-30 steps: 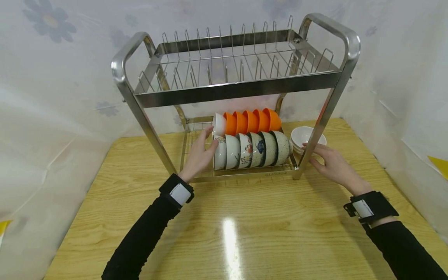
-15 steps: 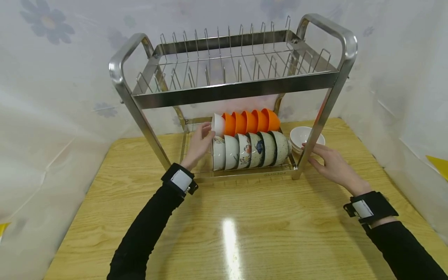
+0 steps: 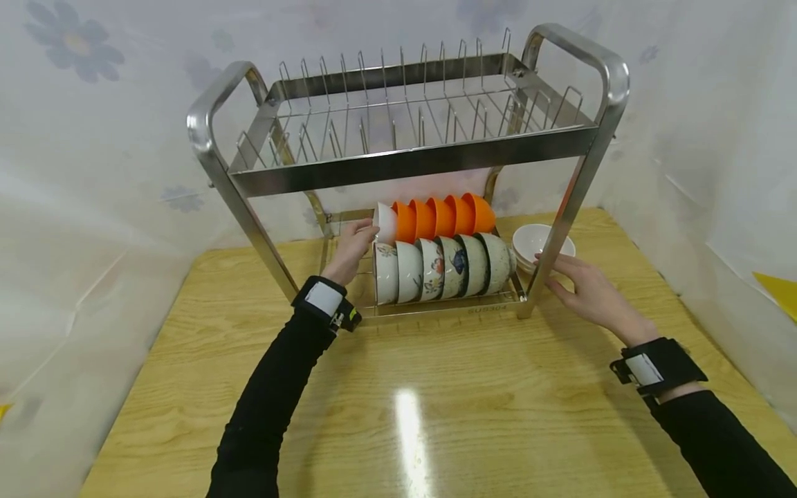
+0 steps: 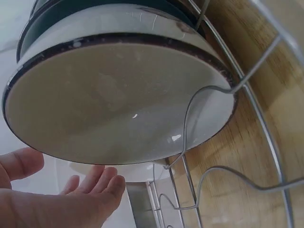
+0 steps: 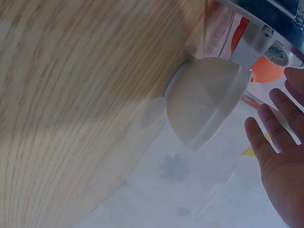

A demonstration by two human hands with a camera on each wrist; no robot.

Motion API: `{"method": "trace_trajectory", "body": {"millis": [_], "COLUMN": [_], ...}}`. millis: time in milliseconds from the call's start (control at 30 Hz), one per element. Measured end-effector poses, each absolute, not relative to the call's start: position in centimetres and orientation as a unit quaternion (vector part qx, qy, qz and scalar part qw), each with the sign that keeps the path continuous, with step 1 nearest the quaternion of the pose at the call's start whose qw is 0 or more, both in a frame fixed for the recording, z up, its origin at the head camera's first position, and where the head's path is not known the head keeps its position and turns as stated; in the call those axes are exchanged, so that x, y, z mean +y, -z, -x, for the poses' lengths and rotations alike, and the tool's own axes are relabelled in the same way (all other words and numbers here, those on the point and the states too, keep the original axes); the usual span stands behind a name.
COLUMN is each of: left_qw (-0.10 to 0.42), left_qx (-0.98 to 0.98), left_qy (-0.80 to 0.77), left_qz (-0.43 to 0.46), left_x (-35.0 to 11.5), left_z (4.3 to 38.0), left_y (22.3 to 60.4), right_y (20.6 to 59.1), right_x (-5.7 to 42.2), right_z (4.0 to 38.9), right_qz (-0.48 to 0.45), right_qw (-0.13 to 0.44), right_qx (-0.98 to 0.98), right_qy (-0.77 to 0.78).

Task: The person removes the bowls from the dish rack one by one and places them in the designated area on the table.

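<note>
My left hand (image 3: pixel 351 252) reaches into the rack's lower tier, fingers beside or touching the white bowl (image 3: pixel 385 223) at the left end of the back row; contact is hard to tell. In the left wrist view the left hand (image 4: pixel 90 194) has its thumb apart and fingers extended below a dark-rimmed bowl (image 4: pixel 118 99). Several orange bowls (image 3: pixel 444 218) stand on edge behind a front row of patterned bowls (image 3: pixel 432 270). My right hand (image 3: pixel 588 294) is by the rack's right front leg, near the stacked white bowls (image 3: pixel 534 241). Its fingers (image 5: pixel 261 137) are extended, holding nothing visible.
A two-tier steel dish rack (image 3: pixel 411 162) stands on the wooden table (image 3: pixel 349 401). Wire plate dividers (image 3: pixel 392 135) rise from its upper tier. Flower-patterned sheeting (image 3: pixel 124 173) surrounds the table at the back and sides.
My left hand has moved back from the leftmost patterned bowl to the white bowl behind it. The right hand stays put beside the rack's leg. The bowls have not visibly moved.
</note>
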State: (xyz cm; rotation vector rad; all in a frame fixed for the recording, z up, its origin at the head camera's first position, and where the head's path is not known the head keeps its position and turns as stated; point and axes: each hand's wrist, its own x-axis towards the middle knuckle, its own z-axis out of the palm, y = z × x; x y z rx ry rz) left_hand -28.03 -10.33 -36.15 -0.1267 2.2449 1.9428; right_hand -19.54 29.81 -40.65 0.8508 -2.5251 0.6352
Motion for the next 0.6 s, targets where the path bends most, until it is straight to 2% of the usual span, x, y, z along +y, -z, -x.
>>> {"method": "trace_trajectory", "body": {"millis": [167, 600], "left_qw": [0.106, 0.111], "left_qx": [0.745, 0.771], "left_qy": [-0.657, -0.626], "left_qz": [0.043, 0.033], "left_x": [-10.4, -10.0], "left_z": [28.7, 30.0], "left_y": [36.5, 37.2], "right_y": [40.8, 41.0], "right_x": [29.9, 30.3], "right_z": [19.5, 19.5], "right_qz": [-0.307, -0.303], "right_qw": [0.203, 0.203], "right_qx": [-0.903, -0.904], "right_qy": [-0.223, -0.223]}}
